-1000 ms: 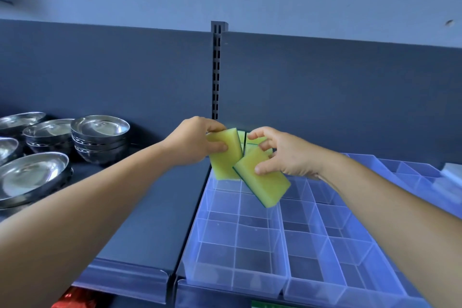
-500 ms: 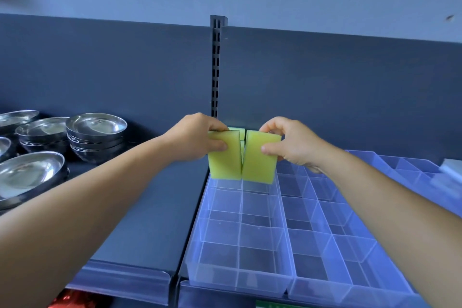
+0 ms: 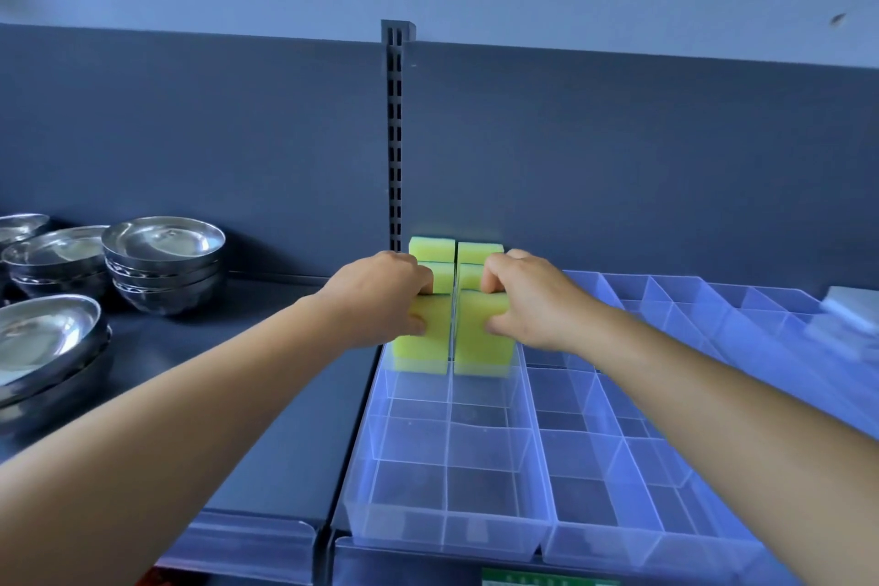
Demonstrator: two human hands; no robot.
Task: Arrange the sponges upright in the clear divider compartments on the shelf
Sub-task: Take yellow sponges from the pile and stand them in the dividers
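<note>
My left hand (image 3: 380,295) grips a yellow sponge (image 3: 423,347) that stands upright in a compartment of the clear divider tray (image 3: 447,490). Beside it, my right hand (image 3: 528,300) grips a second yellow sponge (image 3: 483,352), upright in the adjacent compartment. Behind these, several more yellow sponges (image 3: 430,247) stand upright in two rows against the back panel, partly hidden by my fingers. The tray's nearer compartments hold nothing.
Stacks of steel bowls (image 3: 164,259) and wider steel dishes (image 3: 43,347) sit on the dark shelf at left. A second clear divider tray (image 3: 642,466) lies to the right, with more beyond it. A slotted upright post (image 3: 395,133) rises behind the sponges.
Both hands moved forward and down, lowering the two sponges from mid-air into side-by-side compartments. The right sponge went from tilted to upright.
</note>
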